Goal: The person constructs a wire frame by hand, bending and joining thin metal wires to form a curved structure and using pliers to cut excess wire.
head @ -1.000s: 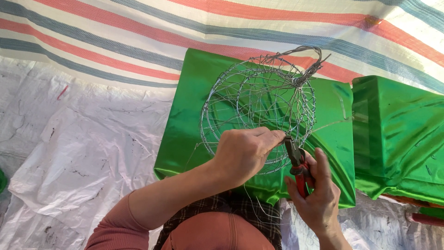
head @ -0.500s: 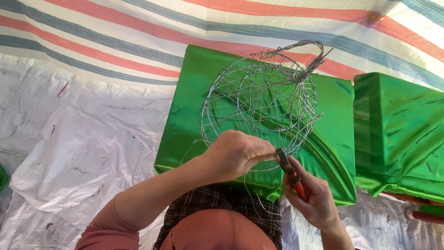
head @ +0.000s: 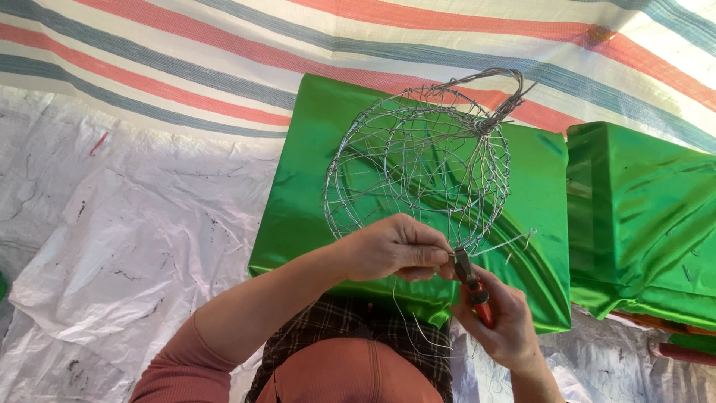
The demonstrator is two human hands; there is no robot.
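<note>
Nearest to us, our right hand [head: 501,322] is closed round the red handles of a pair of pliers [head: 471,283], whose dark nose points up to the lower rim of the wire frame [head: 421,160]. Since half a second ago the pliers have come in closer to the left hand: a second ago they stood off to the right of it, and now the nose sits right at its fingertips. Our left hand [head: 395,246] is pinched shut on the frame's bottom edge, gripping a thin wire there. We judge that the two hands have met on one joint, so the work in hand looks like twisting or tightening a wire end at that spot. A loose wire tail [head: 507,240] sticks out to the right just beside the pliers' nose, and fine strands hang down towards our lap.

The frame itself is a rounded cage of thin wire, held up over a folded sheet of shiny green fabric [head: 298,216], with a loop of twisted wire at its far top. A second piece of green fabric [head: 641,216] lies to the right. Under both spreads a white plastic sheet [head: 119,254], creased and smudged, and beyond it a tarpaulin [head: 224,45] striped red, blue and white, lit by sun.
</note>
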